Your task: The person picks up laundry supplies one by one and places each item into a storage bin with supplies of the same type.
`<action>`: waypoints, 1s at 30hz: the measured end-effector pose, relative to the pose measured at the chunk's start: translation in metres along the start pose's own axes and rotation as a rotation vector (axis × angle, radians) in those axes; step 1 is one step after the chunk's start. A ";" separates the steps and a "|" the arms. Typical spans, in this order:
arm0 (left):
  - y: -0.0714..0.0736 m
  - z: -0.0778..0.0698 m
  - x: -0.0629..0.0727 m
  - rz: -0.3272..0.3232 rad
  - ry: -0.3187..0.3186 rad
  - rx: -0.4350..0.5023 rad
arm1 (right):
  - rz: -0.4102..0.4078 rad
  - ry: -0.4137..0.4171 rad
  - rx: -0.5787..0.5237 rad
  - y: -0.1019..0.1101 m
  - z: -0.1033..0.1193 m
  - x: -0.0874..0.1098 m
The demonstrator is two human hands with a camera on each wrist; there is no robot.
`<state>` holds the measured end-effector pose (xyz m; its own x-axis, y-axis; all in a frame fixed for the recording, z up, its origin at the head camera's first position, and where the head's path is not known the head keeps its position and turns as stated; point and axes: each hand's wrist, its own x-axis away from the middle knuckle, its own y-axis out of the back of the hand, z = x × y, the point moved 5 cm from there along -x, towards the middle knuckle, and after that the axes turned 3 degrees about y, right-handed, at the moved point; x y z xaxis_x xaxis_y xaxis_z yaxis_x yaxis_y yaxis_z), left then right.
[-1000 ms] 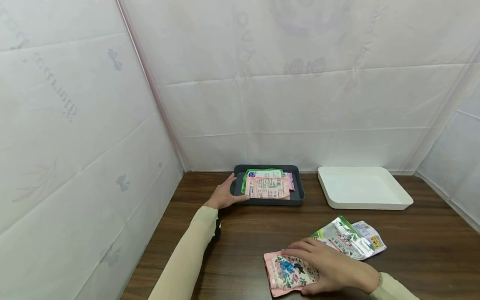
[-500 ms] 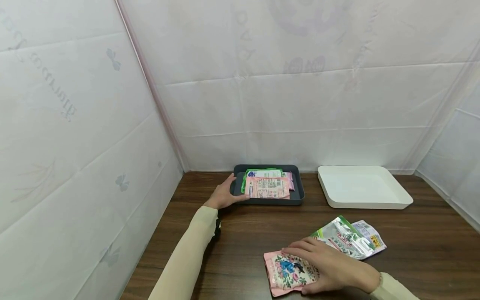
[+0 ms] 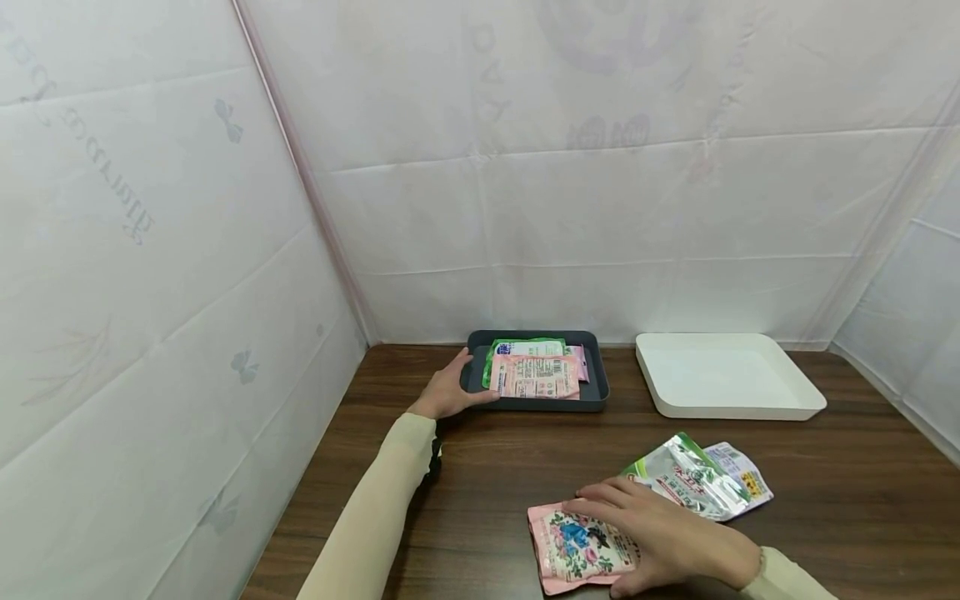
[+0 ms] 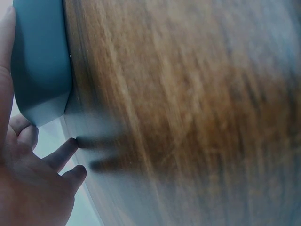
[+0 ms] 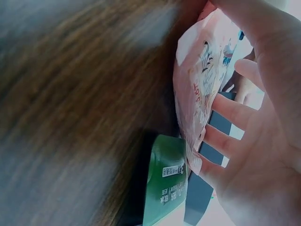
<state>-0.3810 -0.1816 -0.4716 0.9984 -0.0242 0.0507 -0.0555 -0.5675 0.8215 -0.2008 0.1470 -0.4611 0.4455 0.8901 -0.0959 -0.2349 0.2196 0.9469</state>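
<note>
Pink pouch (image 3: 573, 546): lies flat on the wooden table (image 3: 487, 500), flowered side up with a blue shape among the blooms; 12 o'clock points to the pale back sheet (image 3: 600, 217).
Right hand (image 3: 652, 529): at the pouch's 3 o'clock, grasping it, fingers bent over the 12 o'clock edge and thumb near 5 o'clock; the right wrist view shows a gap between palm and pouch.
Silver-and-green pouch (image 3: 697, 479): toward 2 o'clock from the pink pouch, lying flat, partly hidden by the right hand; whether the two pouches touch cannot be told.
White-and-purple packet (image 3: 742, 471): at the silver one's 2 o'clock, partly covered by it.
Dark tray (image 3: 540, 406): between 11 and 12 o'clock from the pink pouch, well apart, near the back sheet.
Tray's contents: a pink packet (image 3: 536, 379) on top, text side up; a green-and-white packet (image 3: 532, 347) partly beneath, showing toward 12; a lilac packet (image 3: 582, 364) showing toward 2.
Left hand (image 3: 446, 392): at the dark tray's 9 o'clock end, spread and relaxed, touching rather than clasping, thumb at the near rim.
White tray (image 3: 723, 371): between 1 and 2 o'clock from the pink pouch, beyond the silver one.
Sleeves: cream on both arms, the left (image 3: 375, 508) reaching in from 7 o'clock of its tray.
</note>
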 end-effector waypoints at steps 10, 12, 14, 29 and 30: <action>0.000 -0.001 0.002 0.005 -0.002 -0.013 | -0.003 0.028 0.040 0.001 0.002 -0.002; 0.001 -0.002 0.002 0.005 -0.003 -0.010 | -0.017 0.049 0.049 0.002 0.003 -0.003; 0.001 -0.001 0.002 0.005 -0.003 -0.013 | -0.033 0.068 0.054 0.002 0.004 -0.003; 0.000 0.000 0.000 0.006 0.014 -0.013 | -0.069 0.091 0.048 0.007 0.006 -0.005; 0.000 0.000 0.001 0.007 0.015 -0.014 | -0.073 0.094 0.049 0.007 0.006 -0.005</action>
<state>-0.3805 -0.1818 -0.4719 0.9978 -0.0154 0.0648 -0.0624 -0.5560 0.8288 -0.1990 0.1420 -0.4520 0.3762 0.9065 -0.1917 -0.1610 0.2677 0.9499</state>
